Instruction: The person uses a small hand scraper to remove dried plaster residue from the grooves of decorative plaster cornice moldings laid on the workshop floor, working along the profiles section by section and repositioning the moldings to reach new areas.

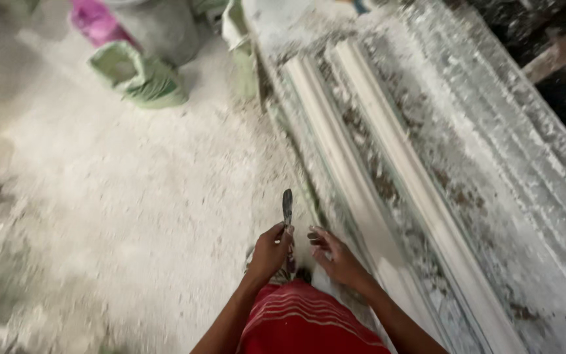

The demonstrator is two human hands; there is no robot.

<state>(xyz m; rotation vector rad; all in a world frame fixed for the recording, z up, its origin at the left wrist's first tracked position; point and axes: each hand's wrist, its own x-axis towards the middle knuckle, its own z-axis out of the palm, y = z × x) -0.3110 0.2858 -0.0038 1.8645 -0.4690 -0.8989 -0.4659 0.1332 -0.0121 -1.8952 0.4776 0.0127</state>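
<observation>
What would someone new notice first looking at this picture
Two long white plaster mouldings run side by side along a plaster-crusted bench on the right. At bottom centre the left hand grips a small blade pointing upward, with the right hand open beside it. Green sacks sit on the dusty floor at top left.
</observation>
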